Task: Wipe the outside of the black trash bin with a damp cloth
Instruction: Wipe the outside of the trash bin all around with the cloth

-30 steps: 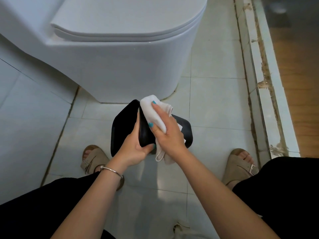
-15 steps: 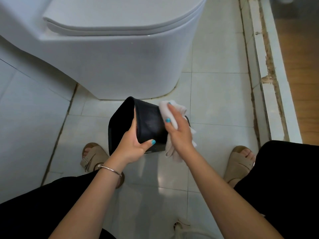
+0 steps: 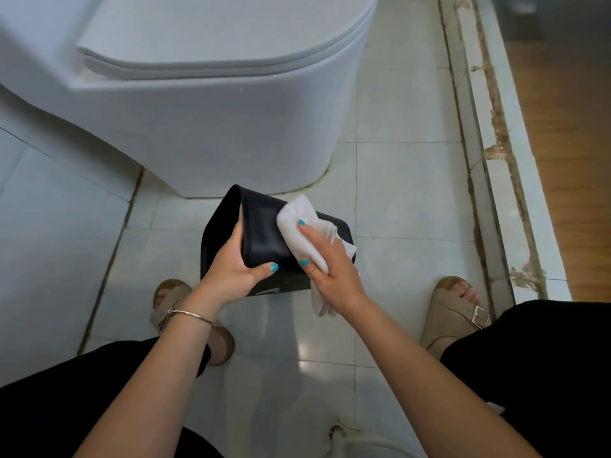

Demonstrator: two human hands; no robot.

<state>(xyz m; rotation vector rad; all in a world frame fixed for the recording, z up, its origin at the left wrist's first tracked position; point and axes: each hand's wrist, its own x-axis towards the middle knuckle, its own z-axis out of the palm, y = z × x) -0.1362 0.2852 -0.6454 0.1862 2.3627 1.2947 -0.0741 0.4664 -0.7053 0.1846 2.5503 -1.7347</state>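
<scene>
The black trash bin (image 3: 261,226) is tipped on its side above the tiled floor, with its open mouth facing left. My left hand (image 3: 236,274) grips the bin's rim, fingers inside the mouth and thumb on the outer wall. My right hand (image 3: 330,269) presses a folded white cloth (image 3: 299,219) flat against the bin's upper outer wall, toward the bin's base end. A tail of the cloth hangs below my right palm.
A white toilet (image 3: 205,104) stands just behind the bin. A raised, chipped white threshold (image 3: 496,153) runs along the right, with wooden floor beyond it. My sandalled feet (image 3: 456,309) sit on the floor tiles either side. A floor drain (image 3: 340,431) lies near the bottom.
My right hand slid the cloth along the bin's outer wall, first toward the base end and then back toward the middle. The left hand kept its hold on the rim.
</scene>
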